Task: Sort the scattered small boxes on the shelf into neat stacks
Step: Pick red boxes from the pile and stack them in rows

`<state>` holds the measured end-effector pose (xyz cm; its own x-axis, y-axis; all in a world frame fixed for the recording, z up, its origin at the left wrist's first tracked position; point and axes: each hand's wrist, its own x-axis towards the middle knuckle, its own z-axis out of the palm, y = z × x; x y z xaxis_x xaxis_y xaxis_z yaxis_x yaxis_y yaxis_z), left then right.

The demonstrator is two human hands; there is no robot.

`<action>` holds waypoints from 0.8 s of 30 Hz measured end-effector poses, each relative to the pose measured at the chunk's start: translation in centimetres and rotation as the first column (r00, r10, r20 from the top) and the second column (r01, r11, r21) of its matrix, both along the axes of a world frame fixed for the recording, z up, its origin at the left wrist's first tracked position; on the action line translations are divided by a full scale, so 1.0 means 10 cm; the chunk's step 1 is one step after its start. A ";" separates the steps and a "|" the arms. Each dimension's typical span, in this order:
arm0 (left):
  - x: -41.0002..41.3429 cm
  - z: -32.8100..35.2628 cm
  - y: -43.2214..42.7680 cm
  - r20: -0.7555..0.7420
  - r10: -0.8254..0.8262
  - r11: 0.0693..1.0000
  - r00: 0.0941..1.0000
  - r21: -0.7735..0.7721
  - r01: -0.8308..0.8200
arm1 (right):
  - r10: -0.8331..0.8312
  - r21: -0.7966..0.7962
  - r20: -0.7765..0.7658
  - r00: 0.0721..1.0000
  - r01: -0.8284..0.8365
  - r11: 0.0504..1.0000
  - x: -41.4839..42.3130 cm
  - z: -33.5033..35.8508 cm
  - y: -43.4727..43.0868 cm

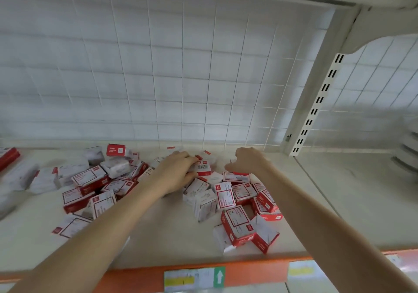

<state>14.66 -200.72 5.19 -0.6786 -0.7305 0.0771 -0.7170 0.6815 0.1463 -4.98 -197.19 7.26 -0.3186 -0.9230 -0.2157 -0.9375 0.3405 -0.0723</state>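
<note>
Several small red-and-white boxes lie scattered in a loose heap across the white shelf. My left hand reaches into the middle of the heap near the back and grips a small box with a barcode label between thumb and fingers. My right hand hovers just right of it, above the boxes, with fingers curled downward and thumb pointing left; whether it holds anything is hidden. Both forearms stretch in from the front edge.
A white wire-grid back panel closes the shelf behind. A slotted upright post divides it from the bay at the right. An orange front rail carries price labels. Red packs lie at the far left.
</note>
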 end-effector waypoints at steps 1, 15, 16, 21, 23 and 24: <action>0.01 0.01 0.01 0.001 0.005 1.000 1.000 -0.006 -0.005 | 0.006 0.000 -0.014 1.000 -0.006 1.000 0.00 -0.01 -0.02; 0.29 0.09 0.19 -0.127 0.150 0.983 0.980 -0.082 -0.161 | 0.011 -0.114 0.129 0.992 0.004 0.993 0.04 0.32 0.10; 0.33 0.09 0.22 -0.135 0.166 0.981 0.977 -0.076 -0.178 | 0.025 -0.131 0.162 0.987 -0.003 0.991 0.06 0.37 0.13; 0.52 0.09 0.47 -0.104 0.205 0.974 0.973 -0.075 -0.213 | 0.102 -0.233 0.245 0.964 -0.044 0.972 0.30 0.47 0.30; 0.59 0.06 0.60 -0.084 0.204 0.974 0.975 -0.084 -0.211 | 0.136 -0.244 0.306 0.942 -0.060 0.968 0.41 0.47 0.37; 0.62 0.03 0.67 -0.074 0.202 0.974 0.977 -0.084 -0.208 | 0.155 -0.252 0.328 0.932 -0.071 0.965 0.46 0.46 0.40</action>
